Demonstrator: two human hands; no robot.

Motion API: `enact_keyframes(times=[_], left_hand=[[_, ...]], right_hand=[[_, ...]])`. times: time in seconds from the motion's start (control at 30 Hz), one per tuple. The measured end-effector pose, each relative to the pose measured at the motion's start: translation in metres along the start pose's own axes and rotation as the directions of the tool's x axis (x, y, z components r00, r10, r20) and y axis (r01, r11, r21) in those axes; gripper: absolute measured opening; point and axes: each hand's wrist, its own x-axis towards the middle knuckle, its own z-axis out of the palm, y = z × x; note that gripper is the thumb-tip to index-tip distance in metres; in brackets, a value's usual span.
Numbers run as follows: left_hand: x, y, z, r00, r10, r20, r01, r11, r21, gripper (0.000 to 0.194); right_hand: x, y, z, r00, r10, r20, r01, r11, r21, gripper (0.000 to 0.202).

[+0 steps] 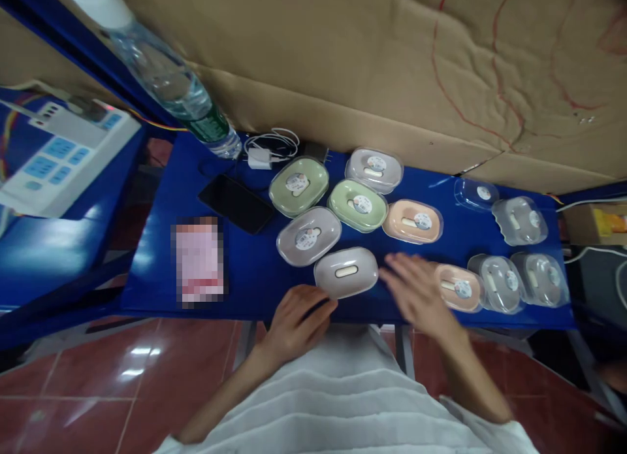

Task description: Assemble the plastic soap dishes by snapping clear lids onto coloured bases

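A grey oval box [360,284] with a pale slot-shaped piece in its top lies at the table's front edge between my hands. My left hand [300,320] is at its lower left corner, fingers loosely bent and thumb apart; whether it touches the box I cannot tell. Just off the box's right end is my right hand [424,300], slightly blurred, with its fingers stretched out and holding nothing. Behind lie a grey box [321,222] with a round sticker, two green boxes [308,170] [337,202] and an orange box [399,225].
Clear-lidded boxes [498,291] stand at the right, near an empty-looking clear lid [470,191]. A dark phone [235,202], a blurred-out pink packet [199,261], a charger [259,158] and a tall water bottle [166,81] are on the left. Cardboard [343,68] walls the back.
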Motion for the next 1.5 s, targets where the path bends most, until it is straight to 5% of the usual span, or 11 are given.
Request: enact_keyframes(times=[0.1,0.23,0.33,0.53,0.67,0.8,0.9,1.0,1.17,1.5], left_hand=[[-0.002,-0.001,0.005,0.973,0.014,0.229,-0.021,0.999,0.028,0.035],[-0.005,-0.010,0.006,0.975,0.023,0.219,-0.036,0.998,0.054,0.038],[-0.008,-0.011,0.006,0.988,0.007,0.151,-0.021,0.996,0.092,0.035],[-0.006,-0.007,0.011,0.994,-0.101,0.039,0.095,0.986,0.136,0.030],[-0.003,-0.009,0.010,0.983,-0.176,0.052,0.174,0.984,0.046,0.024],[-0.001,-0.011,0.010,0.976,-0.210,0.063,0.211,0.978,-0.004,0.024],[-0.002,-0.012,0.010,0.971,-0.234,0.054,0.236,0.972,-0.020,0.029],[-0.004,-0.012,0.010,0.960,-0.277,0.046,0.278,0.960,-0.022,0.036],[-0.007,-0.014,0.009,0.955,-0.291,0.056,0.294,0.953,-0.068,0.055],[-0.006,-0.015,0.008,0.925,-0.340,0.168,0.364,0.921,-0.139,0.078]], right_hand=[[0.001,0.091,-0.040,0.967,0.254,-0.025,-0.255,0.959,-0.122,0.048],[0.015,0.198,-0.049,0.881,0.469,-0.061,-0.469,0.853,-0.229,0.062],[0.021,0.228,-0.030,0.866,0.499,-0.037,-0.493,0.839,-0.228,0.067],[0.019,0.237,-0.014,0.921,0.387,-0.048,-0.390,0.917,-0.080,0.079],[0.015,0.210,-0.052,0.931,0.348,-0.106,-0.353,0.936,-0.023,0.081],[0.004,0.116,-0.081,0.881,0.386,-0.273,-0.400,0.917,0.006,0.077],[-0.006,0.035,-0.056,0.948,0.270,-0.167,-0.241,0.955,0.175,0.086],[-0.010,-0.016,-0.006,0.989,0.145,-0.014,-0.137,0.962,0.235,0.081],[-0.005,-0.033,0.042,0.993,0.117,0.002,-0.114,0.961,0.253,0.080],[0.020,-0.024,0.036,0.999,0.042,0.022,-0.046,0.971,0.235,0.079]])
